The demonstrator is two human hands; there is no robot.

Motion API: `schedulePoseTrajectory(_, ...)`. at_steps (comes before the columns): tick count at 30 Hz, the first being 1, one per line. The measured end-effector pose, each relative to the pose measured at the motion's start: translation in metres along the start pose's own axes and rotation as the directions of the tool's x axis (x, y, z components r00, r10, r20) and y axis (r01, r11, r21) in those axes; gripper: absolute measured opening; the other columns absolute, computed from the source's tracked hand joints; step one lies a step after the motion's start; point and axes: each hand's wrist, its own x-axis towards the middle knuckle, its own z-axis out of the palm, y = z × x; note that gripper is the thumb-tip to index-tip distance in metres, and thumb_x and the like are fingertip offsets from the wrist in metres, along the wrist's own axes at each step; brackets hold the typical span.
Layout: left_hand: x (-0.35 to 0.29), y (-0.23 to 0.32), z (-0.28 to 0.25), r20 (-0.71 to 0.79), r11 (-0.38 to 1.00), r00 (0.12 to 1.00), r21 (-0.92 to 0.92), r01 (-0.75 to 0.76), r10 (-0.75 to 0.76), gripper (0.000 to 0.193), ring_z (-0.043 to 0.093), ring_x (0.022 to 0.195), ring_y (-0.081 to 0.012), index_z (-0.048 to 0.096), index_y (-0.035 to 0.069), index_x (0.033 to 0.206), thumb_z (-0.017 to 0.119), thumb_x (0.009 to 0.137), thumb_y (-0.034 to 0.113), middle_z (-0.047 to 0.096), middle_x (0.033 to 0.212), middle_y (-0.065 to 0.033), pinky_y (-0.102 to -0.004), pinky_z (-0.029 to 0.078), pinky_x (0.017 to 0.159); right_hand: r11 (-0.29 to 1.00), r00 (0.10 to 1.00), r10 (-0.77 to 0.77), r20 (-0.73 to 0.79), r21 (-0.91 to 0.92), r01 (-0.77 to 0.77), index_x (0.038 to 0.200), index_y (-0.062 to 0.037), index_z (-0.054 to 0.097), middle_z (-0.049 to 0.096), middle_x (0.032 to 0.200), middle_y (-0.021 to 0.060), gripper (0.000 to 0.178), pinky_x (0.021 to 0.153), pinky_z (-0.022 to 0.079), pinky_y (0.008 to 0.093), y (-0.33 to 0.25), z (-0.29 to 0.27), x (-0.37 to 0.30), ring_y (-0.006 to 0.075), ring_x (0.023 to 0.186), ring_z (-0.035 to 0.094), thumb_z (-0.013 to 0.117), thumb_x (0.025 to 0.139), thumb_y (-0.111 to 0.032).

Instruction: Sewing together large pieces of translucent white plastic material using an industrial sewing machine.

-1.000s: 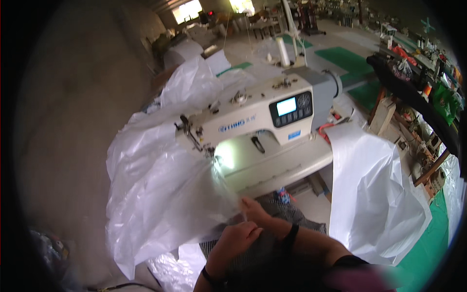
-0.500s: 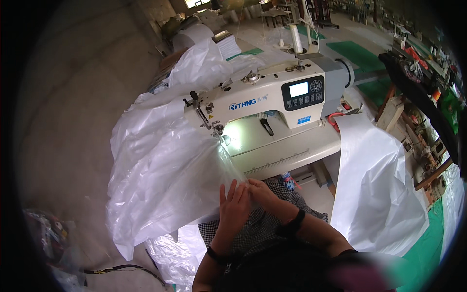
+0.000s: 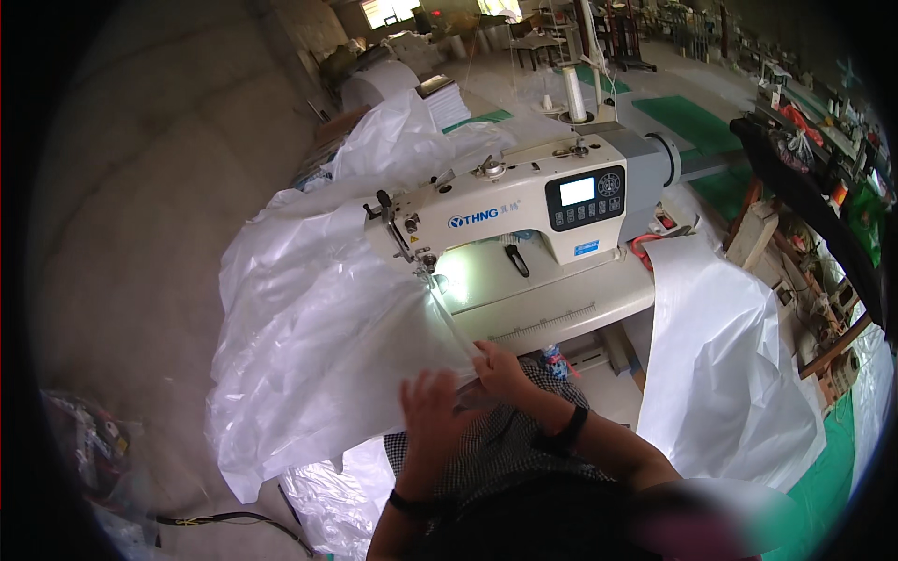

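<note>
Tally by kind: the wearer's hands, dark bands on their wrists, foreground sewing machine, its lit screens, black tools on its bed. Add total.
Left hand and right hand: 2
Dark wristbands: 2
Foreground sewing machine: 1
Lit screen: 1
Black tool: 1
Total: 7

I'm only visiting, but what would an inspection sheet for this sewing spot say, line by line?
Surface: pale bed of the sewing machine, with ruler marks near its front edge.
Job's things: white sheet spread out on the left, reaching the lit needle area.
Clutter: small black tool on the bed.
Hands: right hand pinches the sheet's edge; left hand open, blurred, contact unclear.
Cables: dark cable on the floor, lower left.
Surroundings: green mats beyond the machine.
</note>
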Motion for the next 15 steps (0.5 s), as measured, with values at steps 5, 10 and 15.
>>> schedulePoseTrajectory(5,-0.079,-0.131,0.006,-0.016,0.771,0.825,0.346,0.534,-0.565,0.031,0.053,0.093,-0.0269,0.056,0.008,0.115,0.048,0.085,0.012,0.056,0.094,-0.0081,-0.0479,0.035,0.09,0.707,0.974,-0.15,0.173,-0.669,0.228,0.127,0.0082,0.042,0.061,0.063,0.0168,0.053,0.05,0.049,0.0334,-0.019,0.007,-0.019,0.026,0.057,0.064,0.053,0.081,-0.015)
schedulePoseTrajectory(10,-0.136,-0.218,-0.013,-0.372,0.664,0.809,0.463,0.586,-0.454,0.027,0.053,0.092,-0.0288,0.064,0.016,0.104,0.054,0.081,0.007,0.057,0.095,-0.0077,-0.0438,0.04,0.084,0.59,0.957,-0.05,0.286,-0.765,0.259,0.122,0.0121,0.04,0.064,0.062,0.0111,0.057,0.047,0.05,0.0357,-0.036,0.032,-0.018,0.0236,0.052,0.064,0.057,0.075,-0.013)
schedulePoseTrajectory(15,-0.104,-0.246,-0.023,-0.356,0.742,0.845,0.415,0.526,-0.399,0.027,0.054,0.097,-0.0305,0.063,0.013,0.106,0.053,0.081,0.007,0.058,0.1,-0.0103,-0.0452,0.04,0.086,0.496,0.948,-0.166,0.273,-0.808,0.319,0.101,0.0053,0.051,0.063,0.061,0.0119,0.032,0.046,0.05,0.0345,-0.036,0.04,0.014,0.0242,0.054,0.065,0.058,0.075,-0.013)
